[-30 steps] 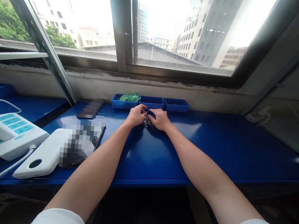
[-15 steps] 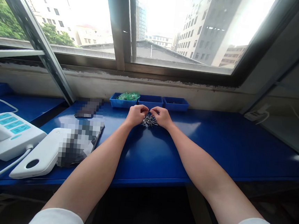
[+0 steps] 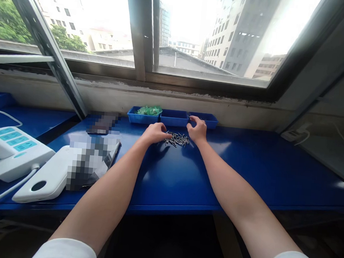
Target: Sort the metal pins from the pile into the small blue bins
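Note:
A loose pile of thin, shiny metal pieces, like screws or pins, lies on the blue tabletop. My left hand is at the pile's left edge, thumb stretched over it and fingers apart, with nothing visible in its grip. Beyond the pile's right side, my right hand is raised in front of the right blue bin. Its thumb and forefinger are parted. A small dark blur hangs by its fingertips, too smeared to name. The middle blue bin stands just behind the pile.
A left blue bin holds crumpled green plastic. On the left lie a dark phone-like object, partly pixelated, a white power bank and a white power strip with cables. The window wall bounds the back.
My hands met at the fingertips over the pile, then parted. The right hand moved right toward the right bin and opened; the left thumb spread. The metal pieces look more spread out.

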Available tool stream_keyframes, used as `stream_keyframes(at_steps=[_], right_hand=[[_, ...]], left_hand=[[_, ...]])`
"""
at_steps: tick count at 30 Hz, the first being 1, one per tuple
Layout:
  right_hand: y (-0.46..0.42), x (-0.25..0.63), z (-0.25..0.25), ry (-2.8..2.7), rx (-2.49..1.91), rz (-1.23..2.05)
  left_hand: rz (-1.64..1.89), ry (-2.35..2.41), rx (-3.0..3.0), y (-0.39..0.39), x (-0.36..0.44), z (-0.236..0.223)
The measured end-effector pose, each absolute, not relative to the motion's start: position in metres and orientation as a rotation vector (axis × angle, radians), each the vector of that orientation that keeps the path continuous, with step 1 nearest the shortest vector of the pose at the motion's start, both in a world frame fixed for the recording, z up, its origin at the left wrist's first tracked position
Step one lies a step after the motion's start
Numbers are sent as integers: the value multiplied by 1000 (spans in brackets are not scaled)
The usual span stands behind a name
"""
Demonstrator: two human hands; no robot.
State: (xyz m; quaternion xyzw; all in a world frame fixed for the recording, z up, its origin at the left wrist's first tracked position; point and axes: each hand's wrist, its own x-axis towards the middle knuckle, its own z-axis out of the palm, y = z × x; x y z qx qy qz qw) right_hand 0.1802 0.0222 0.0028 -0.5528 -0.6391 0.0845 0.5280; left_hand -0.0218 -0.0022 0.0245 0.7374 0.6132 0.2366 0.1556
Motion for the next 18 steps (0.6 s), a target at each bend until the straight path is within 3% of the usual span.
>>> stream_keyframes(at_steps=[5,12,18], right_hand=[[28,196,-1,-1602,-1701,5],[33,198,-4,-1700,-1929,40],[23,182,-1,-1814,-1867,12]], left_hand=[[374,1724,2110,-4,-30,28],[356,1686,2133,-2,-28,25],[392,1720,2121,-2,-27,23]])
